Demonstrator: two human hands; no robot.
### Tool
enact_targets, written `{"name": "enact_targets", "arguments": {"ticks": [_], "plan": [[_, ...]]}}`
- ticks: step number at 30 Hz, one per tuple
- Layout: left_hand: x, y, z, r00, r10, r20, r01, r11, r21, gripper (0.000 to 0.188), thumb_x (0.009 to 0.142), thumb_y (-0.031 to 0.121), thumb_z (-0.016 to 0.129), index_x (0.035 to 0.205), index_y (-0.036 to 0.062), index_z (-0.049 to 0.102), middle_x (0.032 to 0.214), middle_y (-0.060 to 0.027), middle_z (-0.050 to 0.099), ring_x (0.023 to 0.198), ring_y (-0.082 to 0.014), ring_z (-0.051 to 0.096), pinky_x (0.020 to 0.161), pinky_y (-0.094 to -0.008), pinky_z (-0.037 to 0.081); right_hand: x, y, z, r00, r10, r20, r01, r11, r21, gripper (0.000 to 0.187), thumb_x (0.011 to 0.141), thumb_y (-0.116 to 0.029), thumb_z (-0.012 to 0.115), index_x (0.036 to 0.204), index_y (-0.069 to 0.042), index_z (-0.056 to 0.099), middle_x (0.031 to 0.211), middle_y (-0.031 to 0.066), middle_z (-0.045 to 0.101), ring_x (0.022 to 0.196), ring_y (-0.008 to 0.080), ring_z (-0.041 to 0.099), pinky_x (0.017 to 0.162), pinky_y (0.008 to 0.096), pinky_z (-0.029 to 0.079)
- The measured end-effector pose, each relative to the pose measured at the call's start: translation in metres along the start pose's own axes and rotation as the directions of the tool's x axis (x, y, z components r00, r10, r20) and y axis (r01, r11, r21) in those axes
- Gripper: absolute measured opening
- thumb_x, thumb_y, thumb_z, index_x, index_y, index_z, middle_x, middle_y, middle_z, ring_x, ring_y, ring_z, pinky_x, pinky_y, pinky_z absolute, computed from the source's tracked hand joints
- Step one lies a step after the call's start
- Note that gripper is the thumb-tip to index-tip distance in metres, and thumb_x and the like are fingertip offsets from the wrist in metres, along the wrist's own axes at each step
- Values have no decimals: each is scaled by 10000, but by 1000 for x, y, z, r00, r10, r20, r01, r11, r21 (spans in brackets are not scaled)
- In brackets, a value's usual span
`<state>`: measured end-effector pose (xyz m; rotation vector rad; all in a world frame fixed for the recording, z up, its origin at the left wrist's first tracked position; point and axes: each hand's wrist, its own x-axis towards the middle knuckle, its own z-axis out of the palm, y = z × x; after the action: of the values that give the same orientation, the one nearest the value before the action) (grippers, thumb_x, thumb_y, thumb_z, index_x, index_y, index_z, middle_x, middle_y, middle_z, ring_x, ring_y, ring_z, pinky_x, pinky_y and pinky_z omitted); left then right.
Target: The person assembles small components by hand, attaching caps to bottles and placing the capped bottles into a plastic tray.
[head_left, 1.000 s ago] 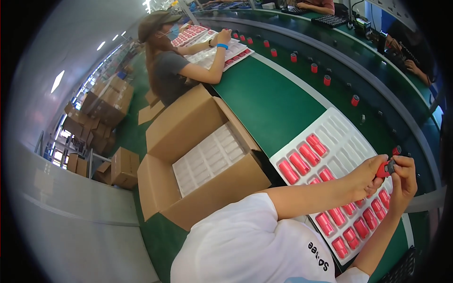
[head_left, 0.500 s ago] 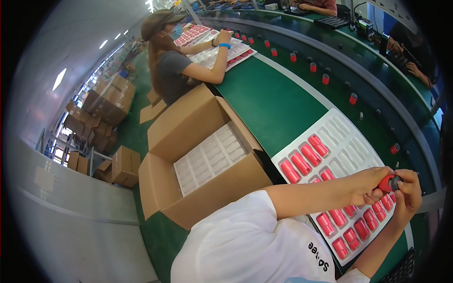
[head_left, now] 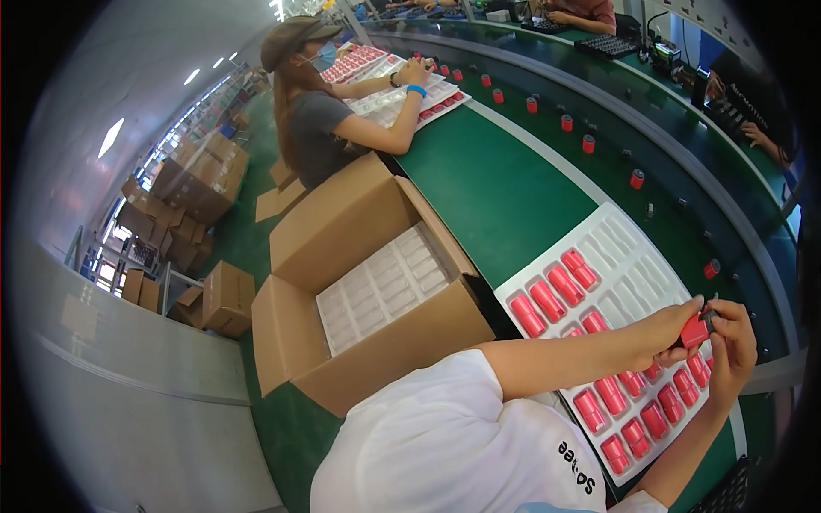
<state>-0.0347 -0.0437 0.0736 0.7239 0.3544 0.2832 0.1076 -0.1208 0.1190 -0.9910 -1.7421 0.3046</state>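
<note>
A small red cylinder with black ends (head_left: 695, 332) is held above the right edge of a white moulded tray (head_left: 505, 295). My left hand (head_left: 670, 333) is closed round its body. My right hand (head_left: 737, 340) pinches the dark upper end with thumb and fingers. A thin dark piece sticks up between the two hands, too small to make out. Beneath my left forearm, the tray has red cylinders (head_left: 655, 419) in many pockets, while several pockets at its far side are bare. My left forearm hides the tray's middle.
An open cardboard box (head_left: 342, 380) with white trays (head_left: 380, 286) inside stands to the left. Red cylinders (head_left: 637, 179) and small dark parts stand along the green belt beyond. A co-worker (head_left: 321, 128) handles trays farther up, and others sit across the line.
The cylinder has tilted between my hands, so a dark lower end now shows. My right fingers have shifted on its upper end. The view has moved slightly.
</note>
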Motion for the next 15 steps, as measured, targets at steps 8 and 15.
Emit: {"name": "enact_targets", "arguments": {"ticks": [8,15], "plan": [[-5,-1,3,911,404,-85,-379,899,218,441,1006,523,306,912,133,489,706,6,482,583,-60,436,506,-184,334,-9,28,13,969,187,-159,-168,978,127,111,845,33,593,945,6,633,1078,131,621,996,212,590,896,299,442],[1,-15,-2,848,520,-102,-521,854,21,417,1005,512,337,955,134,506,717,23,446,587,-45,393,511,-186,322,-3,9,43,940,203,-274,-227,972,-59,137,841,3,628,970,-26,662,1046,125,661,1017,226,593,931,347,438]]}}
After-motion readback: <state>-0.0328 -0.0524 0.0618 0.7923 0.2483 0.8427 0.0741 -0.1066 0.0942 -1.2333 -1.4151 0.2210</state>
